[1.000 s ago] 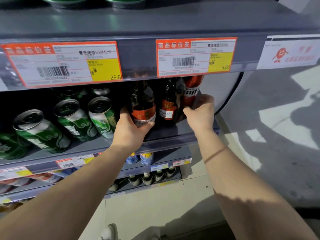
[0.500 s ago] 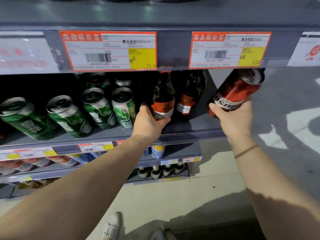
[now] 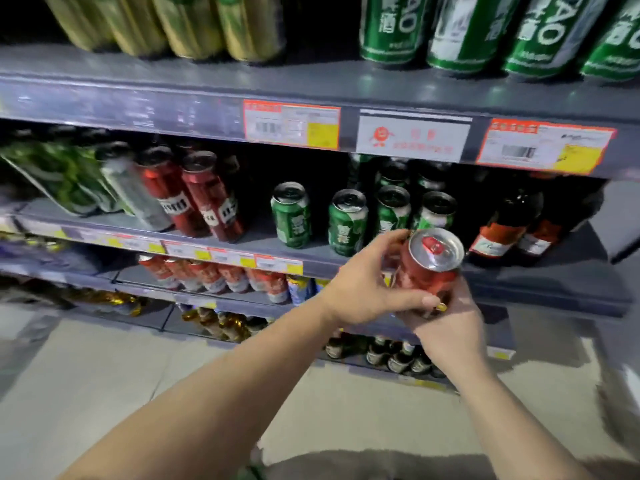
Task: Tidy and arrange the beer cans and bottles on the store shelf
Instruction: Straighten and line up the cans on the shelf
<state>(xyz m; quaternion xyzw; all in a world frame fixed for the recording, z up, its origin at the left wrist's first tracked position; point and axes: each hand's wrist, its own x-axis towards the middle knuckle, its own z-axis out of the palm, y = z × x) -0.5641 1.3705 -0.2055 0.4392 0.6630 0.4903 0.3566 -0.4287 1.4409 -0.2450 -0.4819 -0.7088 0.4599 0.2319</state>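
Observation:
A red beer can (image 3: 431, 268) with a silver top is held in front of the grey middle shelf (image 3: 519, 278), upright and slightly tilted. My left hand (image 3: 367, 289) grips its left side, thumb across the lower front. My right hand (image 3: 450, 327) grips it from below and behind. On the shelf behind stand several green cans (image 3: 348, 221), two tall red cans (image 3: 211, 199) further left, and brown bottles (image 3: 502, 226) with orange labels at the right.
The top shelf carries gold cans (image 3: 187, 22) and green cans (image 3: 485, 29). Price tags (image 3: 291, 124) line the shelf edges. Lower shelves hold red cans (image 3: 214, 275) and small bottles (image 3: 394, 355). A gap lies between the tall red cans and the green ones.
My right hand brought the red can out from the shelf's right end and down. My left hand let go of the brown bottle and joined it on the can. The view swung left.

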